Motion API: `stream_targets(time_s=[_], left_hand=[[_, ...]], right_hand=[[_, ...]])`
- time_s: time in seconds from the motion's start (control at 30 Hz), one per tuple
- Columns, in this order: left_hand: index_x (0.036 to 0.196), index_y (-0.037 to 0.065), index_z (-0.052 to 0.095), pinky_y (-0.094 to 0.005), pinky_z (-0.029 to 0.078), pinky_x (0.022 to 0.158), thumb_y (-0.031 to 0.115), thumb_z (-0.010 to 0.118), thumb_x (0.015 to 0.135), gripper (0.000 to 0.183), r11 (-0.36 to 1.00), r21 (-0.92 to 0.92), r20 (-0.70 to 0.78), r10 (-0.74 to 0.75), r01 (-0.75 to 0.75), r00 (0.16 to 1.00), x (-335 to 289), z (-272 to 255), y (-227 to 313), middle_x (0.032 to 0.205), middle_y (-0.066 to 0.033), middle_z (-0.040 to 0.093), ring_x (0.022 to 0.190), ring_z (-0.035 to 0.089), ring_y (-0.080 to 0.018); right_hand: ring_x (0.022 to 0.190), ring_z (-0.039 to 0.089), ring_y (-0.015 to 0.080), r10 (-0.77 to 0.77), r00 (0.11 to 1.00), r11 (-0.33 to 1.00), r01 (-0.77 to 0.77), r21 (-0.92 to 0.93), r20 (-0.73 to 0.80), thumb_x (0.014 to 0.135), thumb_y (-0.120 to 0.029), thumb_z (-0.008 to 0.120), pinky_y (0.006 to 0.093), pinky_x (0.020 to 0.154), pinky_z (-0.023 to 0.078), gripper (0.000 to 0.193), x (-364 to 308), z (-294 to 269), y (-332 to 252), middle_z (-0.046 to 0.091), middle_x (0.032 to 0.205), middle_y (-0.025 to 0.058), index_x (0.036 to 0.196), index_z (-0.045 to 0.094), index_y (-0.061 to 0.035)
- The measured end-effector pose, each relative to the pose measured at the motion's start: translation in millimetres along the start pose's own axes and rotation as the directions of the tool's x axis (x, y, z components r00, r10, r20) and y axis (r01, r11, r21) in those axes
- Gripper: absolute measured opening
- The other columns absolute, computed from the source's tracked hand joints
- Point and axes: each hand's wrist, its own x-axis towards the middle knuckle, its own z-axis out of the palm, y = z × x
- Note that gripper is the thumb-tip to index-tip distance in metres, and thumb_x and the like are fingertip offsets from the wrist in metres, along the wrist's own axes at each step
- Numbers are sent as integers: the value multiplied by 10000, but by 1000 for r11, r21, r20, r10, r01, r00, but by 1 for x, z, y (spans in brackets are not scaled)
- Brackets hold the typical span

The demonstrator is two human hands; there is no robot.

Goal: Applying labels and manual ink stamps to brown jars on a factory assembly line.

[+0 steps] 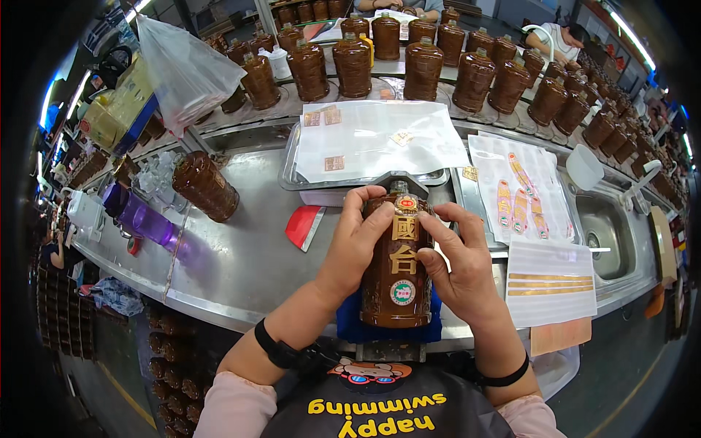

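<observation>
Bare steel counter (pixel 248 255) lies open to the left of the left hand (pixel 355 244), with only a red scraper (pixel 304 225) just beside it and a lone brown bottle (pixel 206 186) farther off. Ahead, a metal tray (pixel 292 157) blocks the way. To the right, label sheets (pixel 549 281) lie flat beside the right hand (pixel 458 263), with the sink (pixel 610 233) beyond.

Both my forearms come up from the near edge, bent inward toward centre. My left hand (pixel 359 244) is cupped, fingers curled forward, thumb laid toward the right. My right hand (pixel 458 264) mirrors it, fingers spread and pressing leftward. Dark band on each wrist; pale pink sleeves pushed back.
</observation>
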Motion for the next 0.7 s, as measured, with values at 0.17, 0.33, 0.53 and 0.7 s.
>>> stream_targets(time_s=[0.17, 0.33, 0.53, 0.7], left_hand=[[1236, 20, 404, -247, 473, 833, 215, 583, 955, 386, 1000, 10, -2, -8, 8, 1000, 2, 2, 2, 1117, -103, 541, 991, 540, -111], [1244, 24, 398, -256, 465, 853, 218, 586, 955, 396, 999, 40, -24, 23, -22, 999, 4, -3, -6, 1123, -105, 542, 1005, 537, -114], [1277, 26, 381, -268, 451, 896, 215, 567, 968, 408, 997, -74, 36, 18, -15, 999, -2, -5, -5, 1145, -102, 542, 1041, 531, -122], [1297, 29, 372, -271, 449, 904, 230, 544, 982, 411, 997, 46, 41, 64, -66, 997, -3, -4, -7, 1163, -102, 541, 1049, 532, -124]], right_hand=[[1047, 540, 358, -25, 1000, 999, 25, -29, -1, 840, -151, 704, 418, 885, 469, 376, 3, 4, 0, 552, 1147, 197, 1187, 629, -29], [1040, 540, 357, 10, 1000, 1000, -10, 9, -10, 832, -140, 709, 415, 878, 474, 379, 3, 5, 0, 549, 1148, 198, 1186, 630, -32], [1043, 538, 361, -6, 1000, 1000, 6, 3, 7, 831, -139, 707, 416, 882, 472, 403, 1, 3, -3, 542, 1160, 202, 1213, 621, -39], [1056, 535, 361, -7, 1000, 1000, 8, -20, 28, 832, -149, 707, 416, 894, 469, 424, 0, 4, 1, 533, 1188, 207, 1235, 617, -54]])
